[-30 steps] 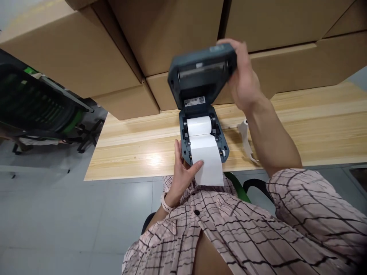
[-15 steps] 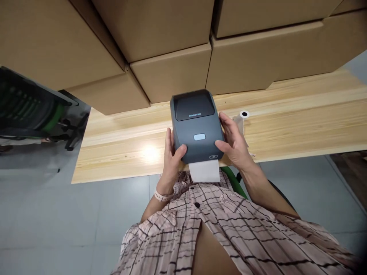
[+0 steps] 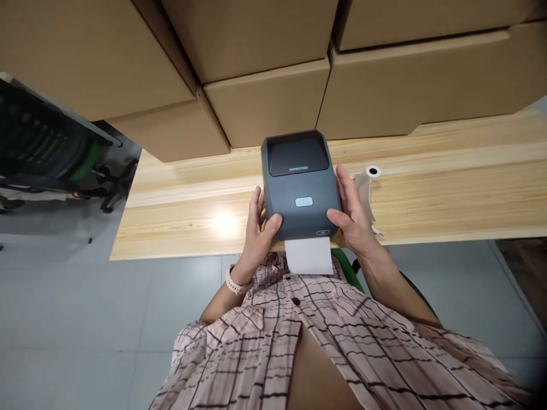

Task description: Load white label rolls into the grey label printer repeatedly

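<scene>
Printer (image 3: 302,185) sits snug between left hand (image 3: 257,232) and right hand (image 3: 355,222), both curled and gripping its 2 sides.

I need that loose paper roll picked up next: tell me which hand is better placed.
Right, probably. The right hand holds the side of the printer facing the paper roll, which lies close beside that hand. The left hand is at the opposite side, with the printer in between.
</scene>
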A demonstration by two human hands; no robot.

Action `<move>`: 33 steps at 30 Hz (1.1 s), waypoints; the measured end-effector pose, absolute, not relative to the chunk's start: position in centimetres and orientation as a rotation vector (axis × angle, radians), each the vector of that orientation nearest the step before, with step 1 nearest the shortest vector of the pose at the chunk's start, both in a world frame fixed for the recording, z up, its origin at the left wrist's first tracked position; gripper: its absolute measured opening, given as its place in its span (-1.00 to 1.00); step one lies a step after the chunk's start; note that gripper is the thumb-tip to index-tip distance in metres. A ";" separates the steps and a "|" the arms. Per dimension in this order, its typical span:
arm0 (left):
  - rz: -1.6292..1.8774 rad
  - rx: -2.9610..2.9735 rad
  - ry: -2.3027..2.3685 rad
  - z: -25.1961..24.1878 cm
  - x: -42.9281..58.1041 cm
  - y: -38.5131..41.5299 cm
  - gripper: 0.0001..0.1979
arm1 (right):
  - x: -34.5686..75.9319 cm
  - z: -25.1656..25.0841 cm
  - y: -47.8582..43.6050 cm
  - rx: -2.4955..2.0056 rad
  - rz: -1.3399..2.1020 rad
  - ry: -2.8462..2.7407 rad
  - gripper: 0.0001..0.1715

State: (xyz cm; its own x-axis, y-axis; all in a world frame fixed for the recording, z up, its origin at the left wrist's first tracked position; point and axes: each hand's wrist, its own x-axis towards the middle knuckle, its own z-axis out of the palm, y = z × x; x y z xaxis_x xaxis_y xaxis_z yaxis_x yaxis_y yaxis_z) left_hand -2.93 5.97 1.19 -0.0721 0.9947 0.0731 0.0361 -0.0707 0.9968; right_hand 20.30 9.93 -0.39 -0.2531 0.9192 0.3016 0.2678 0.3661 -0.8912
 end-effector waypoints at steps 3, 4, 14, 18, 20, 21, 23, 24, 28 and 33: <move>1.426 1.258 1.474 1.0 -3.2 3.1 -0.40 | 19.8 0.0 9.6 -1.042 0.770 -1.749 -0.09; 1.396 1.248 1.512 1.0 -3.3 2.1 -0.48 | 19.7 0.2 9.5 -1.041 0.722 -1.755 -0.15; 0.673 0.824 0.966 3.3 -1.3 1.7 -0.42 | 19.7 0.0 9.9 -1.038 0.534 -1.833 -0.30; 0.635 0.990 1.027 2.2 -2.2 1.6 -0.42 | 20.1 1.9 9.5 -1.024 0.374 -1.904 -0.54; 0.619 1.168 1.117 1.6 -3.3 1.4 -0.44 | 20.3 3.1 9.4 -1.038 0.266 -2.035 -0.62; 0.618 1.240 1.156 1.5 -4.0 1.3 -0.45 | 20.5 3.7 9.4 -1.039 0.230 -2.093 -0.63; 0.655 1.305 1.229 1.6 -5.4 1.2 -0.47 | 20.6 4.6 9.4 -1.028 0.201 -2.157 -0.62; 0.702 1.303 1.280 1.9 -6.1 1.2 -0.49 | 20.7 5.0 9.4 -1.023 0.196 -2.170 -0.60; 0.999 1.281 1.531 3.3 -8.1 1.6 -0.58 | 20.4 6.0 9.3 -1.003 0.124 -2.183 -0.52; 1.198 1.249 1.596 4.2 -7.9 2.8 -0.64 | 19.6 6.5 10.1 -0.971 0.089 -2.178 -0.58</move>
